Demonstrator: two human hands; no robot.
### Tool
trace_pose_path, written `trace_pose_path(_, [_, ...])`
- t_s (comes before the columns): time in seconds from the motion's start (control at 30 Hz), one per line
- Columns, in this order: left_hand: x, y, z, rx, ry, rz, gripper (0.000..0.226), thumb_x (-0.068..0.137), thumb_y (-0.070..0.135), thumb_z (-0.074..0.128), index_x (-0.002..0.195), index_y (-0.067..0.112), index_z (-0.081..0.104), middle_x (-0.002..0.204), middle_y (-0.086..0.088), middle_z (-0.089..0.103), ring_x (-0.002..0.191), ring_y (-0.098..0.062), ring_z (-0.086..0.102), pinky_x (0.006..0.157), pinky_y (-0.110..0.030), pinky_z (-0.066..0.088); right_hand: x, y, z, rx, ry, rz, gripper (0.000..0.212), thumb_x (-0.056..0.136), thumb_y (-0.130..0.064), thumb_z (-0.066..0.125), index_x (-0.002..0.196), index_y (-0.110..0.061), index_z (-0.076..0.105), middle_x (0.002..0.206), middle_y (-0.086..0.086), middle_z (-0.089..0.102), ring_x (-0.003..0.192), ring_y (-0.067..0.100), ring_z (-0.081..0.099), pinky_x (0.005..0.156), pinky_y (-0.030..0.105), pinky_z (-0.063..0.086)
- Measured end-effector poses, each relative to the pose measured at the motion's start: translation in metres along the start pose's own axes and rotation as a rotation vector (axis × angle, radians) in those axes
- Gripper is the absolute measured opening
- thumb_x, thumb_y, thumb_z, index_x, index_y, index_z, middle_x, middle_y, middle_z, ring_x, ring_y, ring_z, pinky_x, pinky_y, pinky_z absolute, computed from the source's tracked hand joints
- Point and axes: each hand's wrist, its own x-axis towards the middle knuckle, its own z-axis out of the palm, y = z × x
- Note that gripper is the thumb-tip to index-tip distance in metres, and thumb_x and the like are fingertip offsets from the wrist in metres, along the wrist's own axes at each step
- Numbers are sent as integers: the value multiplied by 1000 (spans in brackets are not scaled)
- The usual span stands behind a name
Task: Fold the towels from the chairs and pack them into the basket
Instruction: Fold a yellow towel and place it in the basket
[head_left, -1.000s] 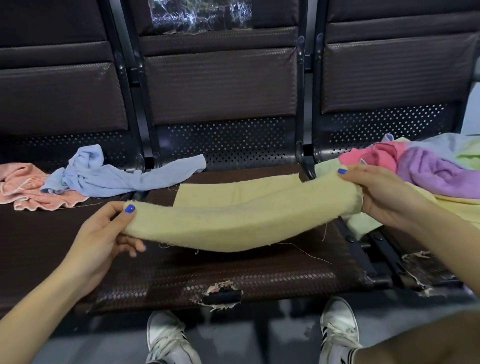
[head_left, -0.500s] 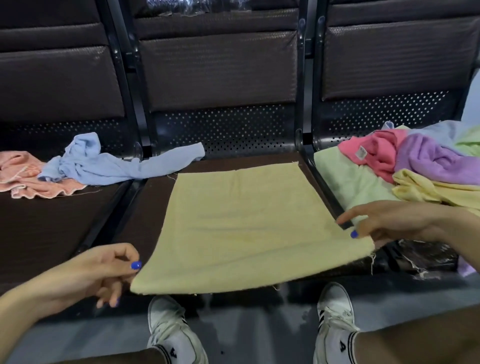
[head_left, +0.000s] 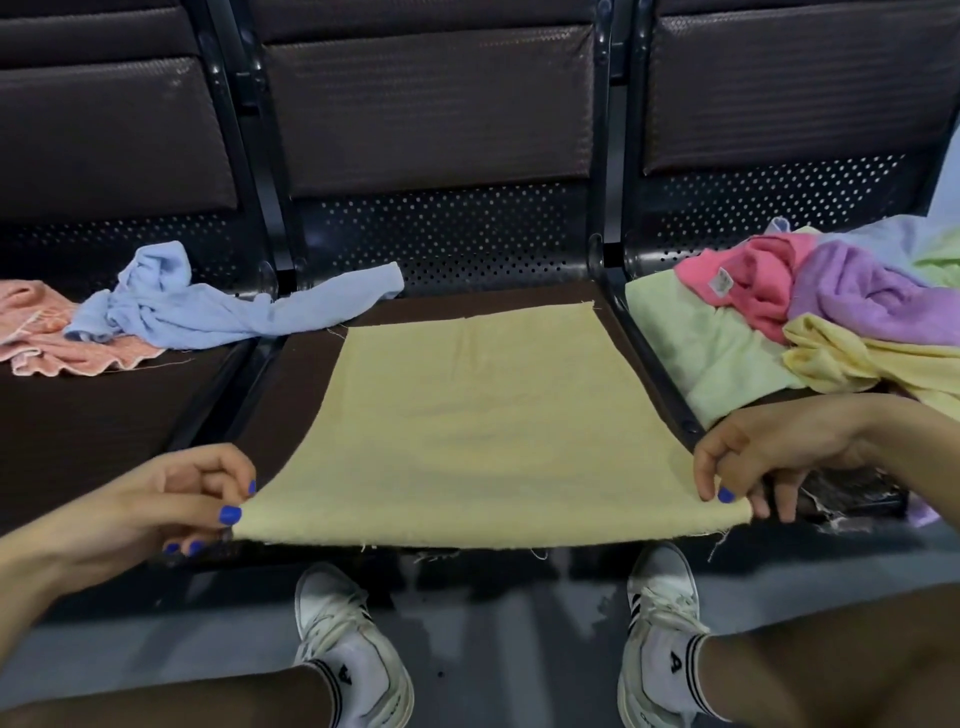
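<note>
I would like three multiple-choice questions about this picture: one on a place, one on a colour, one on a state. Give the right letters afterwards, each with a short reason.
1. Where does the blue towel lie?
A. across the left and middle seats
B. on the floor
C. on the right pile

2. What colour is the towel with the white label?
A. purple
B. pink
C. green

3. How is the yellow towel on the middle seat?
A. rolled up
B. spread flat
C. crumpled

Answers:
1 A: its bulk is on the left seat and its tail reaches the middle one.
2 B: the label sits on pink cloth.
3 B: the left hand and right hand pinch its near corners and it lies open.
</note>
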Motion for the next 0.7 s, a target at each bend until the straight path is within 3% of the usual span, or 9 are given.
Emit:
trace_pose_path(0.13, [0,-5,-4,-86,-39,26,56,32,22,98,64,0,58,51,-15,42,31,-12,36,42,-22,3,2,3,-4,87,-36,-36,20,76,-11,64,96,-8,67,74,12,53,54,11,50,51,26,52])
trace_pose_path(0.27, [3,-7,-12,-172,-71,125,40,50,18,89,68,1,57,56,-10,49,35,-9,31,40,-20,14,-3,4,-10,217,-51,-97,16,88,4,54,96,-2,67,72,16,53,47,11,51,43,26,53])
trace_pose_path(0.37, [4,-9,-13,-68,-25,19,40,40,15,88,65,1,60,53,-10,46,34,-11,27,41,-23,3,-5,-1,-9,112,-93,-55,13,87,0,60,97,-4,67,65,8,60,49,10,55,44,25,53])
trace_pose_path(0.47, [5,-9,-2,163,-180,-169,32,44,14,80,73,4,68,57,-10,48,32,-11,37,35,-13,23,0,-5,-5,-53,-167,40,13,86,-8,63,98,-10,69,74,6,66,60,11,59,49,24,54])
trace_pose_path(0.57, [9,-5,9,541,-384,-318,34,59,31,71,91,21,71,64,-1,58,39,-8,47,38,-17,32,8,-12,2,-201,-242,158,18,92,-17,59,108,-12,67,82,9,70,65,16,66,55,28,58])
trace_pose_path(0.63, [12,2,13,740,-415,-371,46,63,54,73,101,30,68,63,1,64,42,-7,49,43,-19,35,7,-22,5,-255,-270,215,23,94,-28,58,108,-14,68,80,13,70,64,21,68,57,30,58])
trace_pose_path(0.7, [17,14,18,838,-388,-333,55,58,79,65,95,37,69,57,-3,63,41,-8,49,46,-20,37,5,-36,5,-249,-234,184,28,96,-35,54,102,-13,70,74,13,70,60,21,68,54,29,58])
